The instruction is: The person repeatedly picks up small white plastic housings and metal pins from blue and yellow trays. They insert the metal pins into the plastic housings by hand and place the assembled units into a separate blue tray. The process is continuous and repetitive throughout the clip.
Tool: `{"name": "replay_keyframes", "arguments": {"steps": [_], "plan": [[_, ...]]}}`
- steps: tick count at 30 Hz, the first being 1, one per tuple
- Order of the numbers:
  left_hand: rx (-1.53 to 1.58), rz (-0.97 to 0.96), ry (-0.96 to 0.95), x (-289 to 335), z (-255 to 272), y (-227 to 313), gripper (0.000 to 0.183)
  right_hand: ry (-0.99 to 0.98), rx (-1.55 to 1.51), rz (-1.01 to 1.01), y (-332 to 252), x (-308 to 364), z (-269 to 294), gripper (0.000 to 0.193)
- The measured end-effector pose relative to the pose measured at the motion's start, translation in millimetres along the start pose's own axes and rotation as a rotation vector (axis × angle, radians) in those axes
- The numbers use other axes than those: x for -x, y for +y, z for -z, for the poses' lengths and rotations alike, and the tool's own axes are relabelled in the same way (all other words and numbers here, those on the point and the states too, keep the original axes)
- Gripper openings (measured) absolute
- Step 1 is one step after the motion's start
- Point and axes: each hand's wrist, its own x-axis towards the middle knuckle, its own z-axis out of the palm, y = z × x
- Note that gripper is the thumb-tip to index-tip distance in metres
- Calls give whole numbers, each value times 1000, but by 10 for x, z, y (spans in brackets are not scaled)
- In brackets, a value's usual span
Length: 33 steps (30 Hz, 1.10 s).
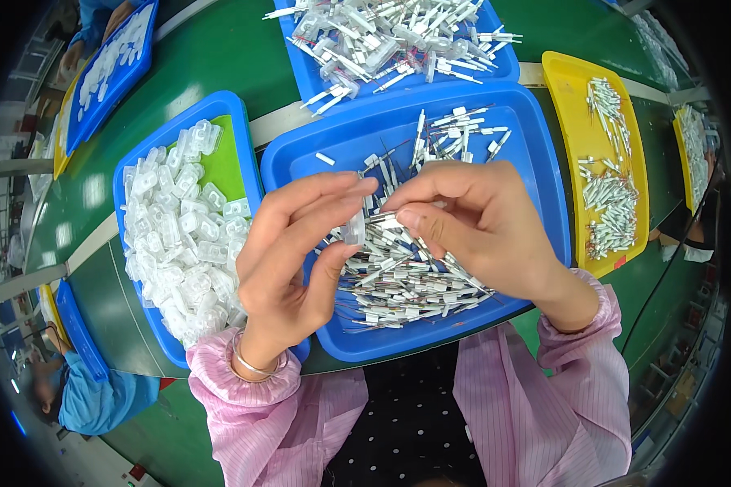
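My left hand (288, 256) pinches a small transparent plastic housing (354, 230) between thumb and fingers, over the middle blue tray (548, 174). Beside it, my right hand (491, 231) closes thumb and forefinger on a thin white-and-metal part (381, 217). Its tip points at the housing and seems to touch it; whether it is inside I cannot tell. Under both hands lies a heap of thin parts (402, 280) with white sleeves and wire leads. More such parts (455, 126) lie at the tray's far side.
A blue tray of transparent housings (179, 227) stands at the left, green showing on its bottom. Beyond the middle tray, another blue tray (508, 63) holds housings with parts attached. A yellow tray (573, 93) at the right carries small white parts. Co-workers' arms (118, 18) show at the left.
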Motion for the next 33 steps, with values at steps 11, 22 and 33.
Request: {"name": "replay_keyframes", "arguments": {"steps": [11,22,33], "plan": [[613,348,33,77,4,-13,29,204,546,544,108,59,-115,12],[451,277,-30,79,-13,5,24,135,662,667,72,81,-135,15],[453,431,-148,24,2,112,29,-9,587,486,120,305,136,23]]}}
